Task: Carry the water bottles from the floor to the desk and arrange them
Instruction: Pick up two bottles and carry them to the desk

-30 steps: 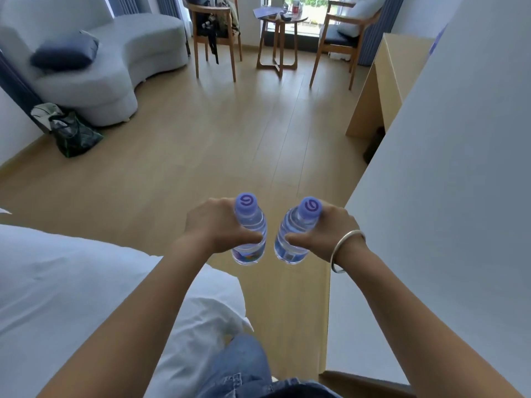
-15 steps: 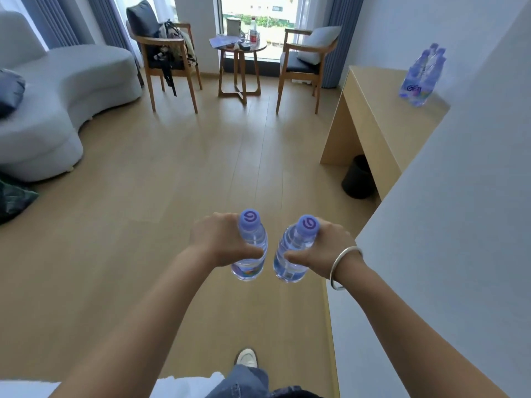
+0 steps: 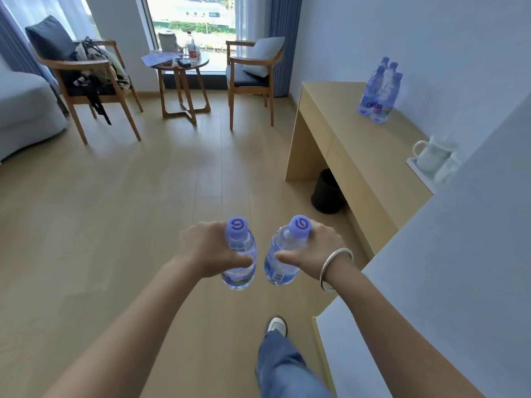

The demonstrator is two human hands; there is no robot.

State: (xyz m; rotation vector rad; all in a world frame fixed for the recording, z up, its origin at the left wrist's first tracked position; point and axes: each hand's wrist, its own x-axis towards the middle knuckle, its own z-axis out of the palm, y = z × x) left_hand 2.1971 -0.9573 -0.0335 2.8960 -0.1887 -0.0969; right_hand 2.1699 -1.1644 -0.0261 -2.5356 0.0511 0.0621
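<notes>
**Two bottles in hand, above the floor**

Left hand (image 3: 207,248) wrapped round a clear plastic water bottle with a purple cap (image 3: 240,254); right hand (image 3: 313,251), silver bangle (image 3: 334,268) at the wrist, gripping a second matching bottle (image 3: 283,254). Both upright, close together, over the pale wooden floor (image 3: 115,225). Further bottles (image 3: 379,93) clustered on the light wooden surface (image 3: 353,133), far right.

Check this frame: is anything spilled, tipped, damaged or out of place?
Nothing stands out. The left hand and right hand each grip a capped water bottle, no spill visible. The bottles on the desk stand upright in a tight cluster on the desk.
</notes>
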